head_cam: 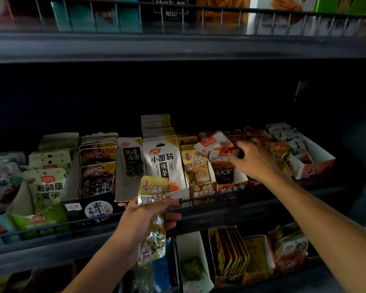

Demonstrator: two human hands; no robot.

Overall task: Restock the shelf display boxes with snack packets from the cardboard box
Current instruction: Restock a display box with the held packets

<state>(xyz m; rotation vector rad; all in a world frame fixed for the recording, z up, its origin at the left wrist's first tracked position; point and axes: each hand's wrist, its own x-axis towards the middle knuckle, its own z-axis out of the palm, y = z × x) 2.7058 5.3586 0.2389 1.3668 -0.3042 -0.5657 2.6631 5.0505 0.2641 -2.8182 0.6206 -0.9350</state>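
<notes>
Left hand [145, 216]: grips a gold snack packet [152, 220] upright, just before the shelf rail.
Right hand [253, 158]: fingers curled among packets in the squid box [230, 182]; blurred.
Tip: clear space, then slot gold packet into matching gold box [201, 182].
Cardboard box: out of sight.

display boxes [201, 190] side by side on shelf [262, 205]

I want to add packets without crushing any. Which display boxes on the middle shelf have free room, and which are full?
The gold display box has room behind its few packets. The kelp box looks empty behind its front packet. The white latiao box is packed to the back. The right hand already crowds the white-and-red packets.
</notes>
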